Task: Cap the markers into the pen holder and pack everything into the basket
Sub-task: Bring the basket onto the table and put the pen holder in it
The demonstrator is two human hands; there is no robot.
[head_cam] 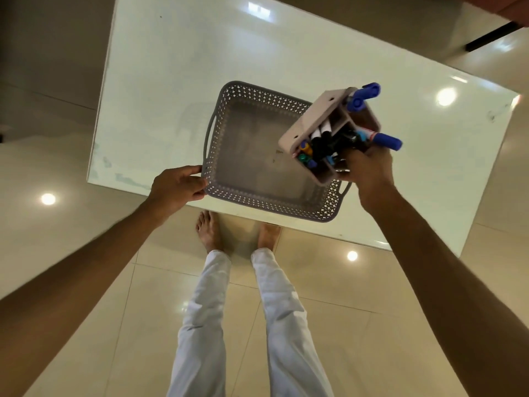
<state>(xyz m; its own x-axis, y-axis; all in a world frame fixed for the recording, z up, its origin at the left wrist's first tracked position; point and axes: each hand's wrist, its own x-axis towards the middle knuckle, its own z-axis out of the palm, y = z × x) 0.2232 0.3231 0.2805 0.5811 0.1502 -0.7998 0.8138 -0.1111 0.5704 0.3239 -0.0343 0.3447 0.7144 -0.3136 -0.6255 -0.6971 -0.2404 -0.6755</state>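
Observation:
A grey perforated basket (226, 110) sits at the near edge of the white table (177, 67), with nothing inside it. My left hand (177, 184) grips the basket's near left corner. My right hand (367, 170) holds a beige pen holder (312, 118) tilted in the air above the basket's right side. The holder's compartments carry several capped markers, among them blue-capped ones (388, 141) sticking out, plus black, white and green ones.
The glossy table ends just in front of my feet (210, 230) and reflects ceiling lights. Tiled floor lies all around. A dark bar (489, 38) shows at the far right, beyond the table.

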